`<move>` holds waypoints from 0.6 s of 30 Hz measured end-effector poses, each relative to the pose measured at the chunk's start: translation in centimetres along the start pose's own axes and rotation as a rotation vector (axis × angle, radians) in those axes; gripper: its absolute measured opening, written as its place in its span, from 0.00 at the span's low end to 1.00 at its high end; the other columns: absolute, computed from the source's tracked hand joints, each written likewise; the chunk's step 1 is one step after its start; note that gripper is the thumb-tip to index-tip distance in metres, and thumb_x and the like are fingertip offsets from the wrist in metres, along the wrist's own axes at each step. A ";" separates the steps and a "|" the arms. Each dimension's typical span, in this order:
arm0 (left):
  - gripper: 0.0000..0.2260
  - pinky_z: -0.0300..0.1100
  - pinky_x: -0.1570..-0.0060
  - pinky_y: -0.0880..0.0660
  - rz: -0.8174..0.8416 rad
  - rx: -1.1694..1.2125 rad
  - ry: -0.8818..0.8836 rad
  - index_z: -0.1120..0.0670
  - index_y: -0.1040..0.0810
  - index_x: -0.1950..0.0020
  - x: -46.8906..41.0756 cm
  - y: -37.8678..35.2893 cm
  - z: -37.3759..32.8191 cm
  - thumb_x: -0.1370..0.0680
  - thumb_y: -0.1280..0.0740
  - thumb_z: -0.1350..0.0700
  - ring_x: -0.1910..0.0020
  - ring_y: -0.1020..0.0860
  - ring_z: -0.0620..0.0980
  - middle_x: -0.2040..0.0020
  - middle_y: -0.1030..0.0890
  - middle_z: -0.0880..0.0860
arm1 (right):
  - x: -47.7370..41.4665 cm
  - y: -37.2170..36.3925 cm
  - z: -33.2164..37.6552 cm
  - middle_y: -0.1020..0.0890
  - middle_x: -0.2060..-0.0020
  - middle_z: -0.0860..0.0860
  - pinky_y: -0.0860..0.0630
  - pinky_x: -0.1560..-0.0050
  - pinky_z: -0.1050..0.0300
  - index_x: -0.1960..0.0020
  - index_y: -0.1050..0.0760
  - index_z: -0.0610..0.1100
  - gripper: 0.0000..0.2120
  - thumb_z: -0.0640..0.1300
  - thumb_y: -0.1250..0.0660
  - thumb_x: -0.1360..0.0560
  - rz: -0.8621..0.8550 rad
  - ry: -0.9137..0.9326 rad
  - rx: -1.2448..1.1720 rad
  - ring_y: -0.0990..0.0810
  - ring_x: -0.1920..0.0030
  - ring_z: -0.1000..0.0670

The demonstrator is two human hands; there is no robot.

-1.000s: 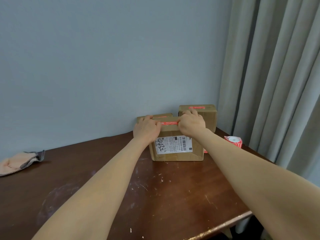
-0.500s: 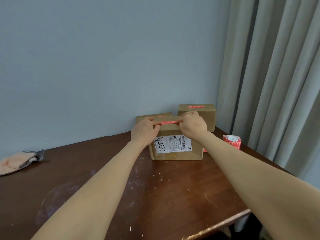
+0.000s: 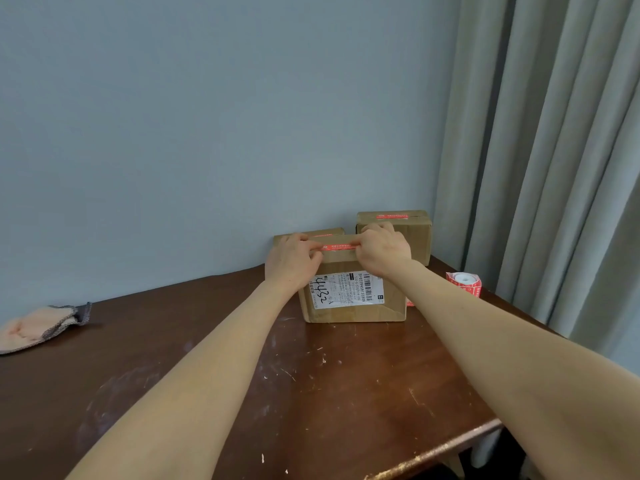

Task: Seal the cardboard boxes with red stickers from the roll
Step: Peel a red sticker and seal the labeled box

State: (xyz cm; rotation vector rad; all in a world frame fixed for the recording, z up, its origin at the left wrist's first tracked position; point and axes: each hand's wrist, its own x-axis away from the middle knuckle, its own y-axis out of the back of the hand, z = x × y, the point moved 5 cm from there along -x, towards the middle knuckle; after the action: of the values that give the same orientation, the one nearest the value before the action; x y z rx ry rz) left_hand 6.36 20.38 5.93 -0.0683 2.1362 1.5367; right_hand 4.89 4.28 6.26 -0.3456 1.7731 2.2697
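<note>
1. A dark brown wooden table (image 3: pixel 207 393) is being viewed from above and in front, with scuffs and pale flecks scattered over its top.
2. A front cardboard box (image 3: pixel 353 313) is being stood near the far edge of the table, its white shipping label (image 3: pixel 346 291) being turned toward the camera with handwritten digits at its left end.
3. A red sticker (image 3: pixel 338 247) is being laid along the top of this box, across its middle.
4. The sticker's left end is being pressed by the left hand (image 3: pixel 292 261), whose fingers are being curled down onto the box top; nothing is being enclosed by them.
5. The sticker's right end is being pressed by the right hand (image 3: pixel 382 252) in the same curled way, with its fingertips being kept on the box top.
6. A low box (image 3: pixel 327 232) is being hidden for the most part behind the front box and the left hand; only its top edge is being shown.
7. A taller box (image 3: pixel 412 233) is being stood behind and to the right, near the wall, with a red strip (image 3: pixel 391 215) being carried on its top.
8. The sticker roll (image 3: pixel 464 283) is being left on the table to the right of the boxes, close to the grey curtain (image 3: pixel 554 168).
9. A peach cloth (image 3: pixel 38 327) with a grey edge is being left at the table's far left, well apart from the boxes.
</note>
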 end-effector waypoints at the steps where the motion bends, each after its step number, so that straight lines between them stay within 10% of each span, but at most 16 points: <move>1: 0.17 0.47 0.36 0.34 -0.014 -0.011 -0.028 0.44 0.25 0.34 0.0 0.1 -0.5 0.19 0.45 0.52 0.32 0.34 0.51 0.31 0.29 0.50 | 0.0 0.0 0.4 0.27 0.34 0.47 0.35 0.37 0.46 0.34 0.24 0.52 0.19 0.44 0.47 0.20 0.003 0.020 0.001 0.37 0.32 0.43; 18: 0.19 0.51 0.32 0.37 0.093 -0.069 0.053 0.44 0.27 0.31 -0.3 -1.0 -0.4 0.19 0.48 0.49 0.28 0.38 0.54 0.27 0.34 0.52 | 0.0 -1.1 0.7 0.33 0.30 0.45 0.40 0.31 0.43 0.30 0.28 0.49 0.22 0.49 0.51 0.20 0.115 -0.035 0.043 0.41 0.27 0.41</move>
State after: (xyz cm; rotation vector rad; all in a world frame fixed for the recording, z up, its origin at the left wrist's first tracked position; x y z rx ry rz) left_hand 6.79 19.60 5.30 -0.0336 2.1541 1.6801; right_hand 5.22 5.18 5.42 -0.1996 1.8665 2.2952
